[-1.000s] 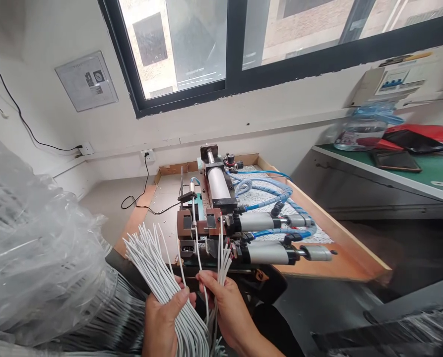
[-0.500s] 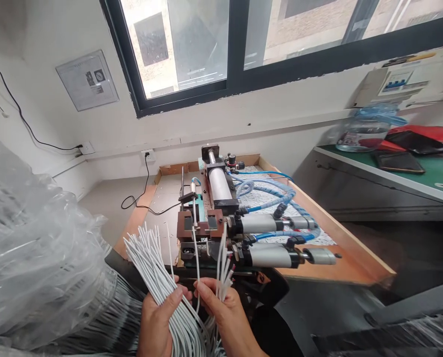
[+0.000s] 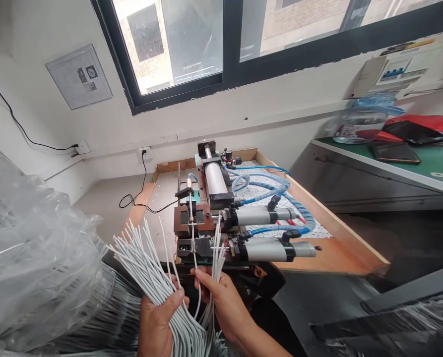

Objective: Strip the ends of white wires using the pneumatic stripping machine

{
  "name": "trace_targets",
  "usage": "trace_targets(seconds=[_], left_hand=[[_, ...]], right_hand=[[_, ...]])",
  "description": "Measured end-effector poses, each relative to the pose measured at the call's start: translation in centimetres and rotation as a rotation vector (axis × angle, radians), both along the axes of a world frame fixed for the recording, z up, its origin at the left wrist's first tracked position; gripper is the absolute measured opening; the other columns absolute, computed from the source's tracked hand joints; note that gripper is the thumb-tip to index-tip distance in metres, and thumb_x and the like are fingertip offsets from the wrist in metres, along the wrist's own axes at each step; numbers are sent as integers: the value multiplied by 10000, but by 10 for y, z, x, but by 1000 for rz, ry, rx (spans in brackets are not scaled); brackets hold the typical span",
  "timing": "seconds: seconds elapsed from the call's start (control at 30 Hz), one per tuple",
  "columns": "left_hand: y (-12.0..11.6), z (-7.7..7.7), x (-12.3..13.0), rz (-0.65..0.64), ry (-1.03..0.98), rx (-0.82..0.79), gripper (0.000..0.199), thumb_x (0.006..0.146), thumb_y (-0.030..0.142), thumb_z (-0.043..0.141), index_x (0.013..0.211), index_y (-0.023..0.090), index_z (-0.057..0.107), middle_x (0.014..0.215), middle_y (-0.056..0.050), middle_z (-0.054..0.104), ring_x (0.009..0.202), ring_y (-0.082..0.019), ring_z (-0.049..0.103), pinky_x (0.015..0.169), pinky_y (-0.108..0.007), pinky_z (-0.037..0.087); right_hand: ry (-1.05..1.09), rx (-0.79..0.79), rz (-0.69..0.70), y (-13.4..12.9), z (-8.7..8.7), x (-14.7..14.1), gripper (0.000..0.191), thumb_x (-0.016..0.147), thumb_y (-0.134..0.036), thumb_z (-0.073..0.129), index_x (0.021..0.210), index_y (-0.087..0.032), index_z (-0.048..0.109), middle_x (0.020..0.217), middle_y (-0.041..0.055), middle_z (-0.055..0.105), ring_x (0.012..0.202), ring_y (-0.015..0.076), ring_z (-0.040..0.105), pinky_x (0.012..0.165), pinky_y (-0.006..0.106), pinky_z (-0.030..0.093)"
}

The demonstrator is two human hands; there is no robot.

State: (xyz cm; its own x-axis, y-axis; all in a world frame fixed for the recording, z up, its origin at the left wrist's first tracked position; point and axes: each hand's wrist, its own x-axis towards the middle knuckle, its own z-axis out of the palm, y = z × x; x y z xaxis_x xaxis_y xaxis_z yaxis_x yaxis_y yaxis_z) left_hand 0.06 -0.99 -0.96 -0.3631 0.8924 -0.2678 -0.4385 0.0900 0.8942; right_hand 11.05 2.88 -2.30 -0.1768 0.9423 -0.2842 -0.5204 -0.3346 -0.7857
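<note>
My left hand point(image 3: 161, 315) is wrapped round a thick bundle of white wires point(image 3: 143, 267), whose ends fan out up and to the left. Between thumb and fingers of my right hand point(image 3: 221, 297) is a single white wire point(image 3: 196, 263); it runs up into the jaws of a pneumatic machine point(image 3: 194, 246). A smaller bunch of white wires point(image 3: 218, 260), some with reddish tips, also rests in my right hand. The machine's brown block point(image 3: 180, 220) and silver cylinders point(image 3: 256, 215) lie just beyond my hands.
Clear plastic bags point(image 3: 38, 258) over more wires fill the left side. A wooden-edged tray point(image 3: 340, 233) surrounds the machine and its blue hoses point(image 3: 306, 218). At right, a green-topped table point(image 3: 437, 161) holds a plastic jug point(image 3: 360, 121) and a phone point(image 3: 396, 152).
The machine's jaws have closed around the single wire, and the cylinder rods at right have shifted left. My right hand has moved slightly up and left with that wire. The view has shifted a little.
</note>
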Motion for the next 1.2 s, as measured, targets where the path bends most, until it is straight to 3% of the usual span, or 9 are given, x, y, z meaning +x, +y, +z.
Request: trace_targets(seconds=[0.17, 0.23, 0.43, 0.57, 0.77, 1.0, 1.2], left_hand=[[0, -8, -2, -30, 68, 23, 265, 507, 134, 731, 740, 145, 605, 578, 31, 620, 503, -124, 560, 521, -259, 454], [0, -10, -3, -71, 102, 34, 252, 506, 150, 733, 728, 128, 615, 579, 15, 632, 515, -133, 563, 531, -267, 455], [0, -11, -1, -48, 73, 8, 266, 529, 162, 729, 760, 135, 601, 583, 12, 654, 555, -144, 594, 603, -276, 454], [-1, -4, 2, -26, -2, -39, 293, 563, 202, 712, 819, 132, 588, 605, -24, 677, 583, -166, 617, 614, -295, 460], [0, 1, 2, 39, 2, -98, 321, 560, 243, 709, 832, 135, 580, 572, -9, 655, 515, -162, 605, 527, -279, 455], [0, 0, 1, 14, 84, 6, 190, 629, 265, 650, 756, 149, 569, 429, 21, 588, 412, -112, 519, 461, -229, 399], [-1, 2, 4, 11, 64, -34, 184, 619, 247, 659, 746, 151, 567, 454, 16, 602, 418, -121, 526, 449, -233, 390]], right_hand=[[132, 43, 266, 2, 5, -2, 256, 611, -370, 675, 615, -117, 637, 515, -8, 534, 446, 82, 418, 480, 223, 333], [177, 85, 300, 0, 5, -3, 260, 587, -373, 693, 632, -121, 644, 533, 4, 565, 442, 90, 438, 488, 237, 347], [41, 139, 87, -9, -5, -3, 239, 641, -365, 662, 702, -135, 650, 566, 3, 588, 533, 119, 490, 585, 256, 385], [-3, 102, -55, -6, -8, -3, 233, 661, -361, 649, 725, -137, 652, 555, -9, 571, 523, 106, 465, 543, 229, 351], [92, -17, -200, 4, -2, -9, 226, 611, -339, 689, 645, -118, 661, 522, -13, 562, 498, 95, 450, 514, 220, 331], [289, -253, -191, 14, 6, -14, 281, 459, -273, 777, 651, -105, 657, 469, -23, 571, 396, 61, 417, 411, 191, 305], [288, -276, -77, 13, 12, -11, 283, 493, -294, 764, 663, -99, 649, 480, -25, 553, 394, 54, 421, 388, 179, 315]])
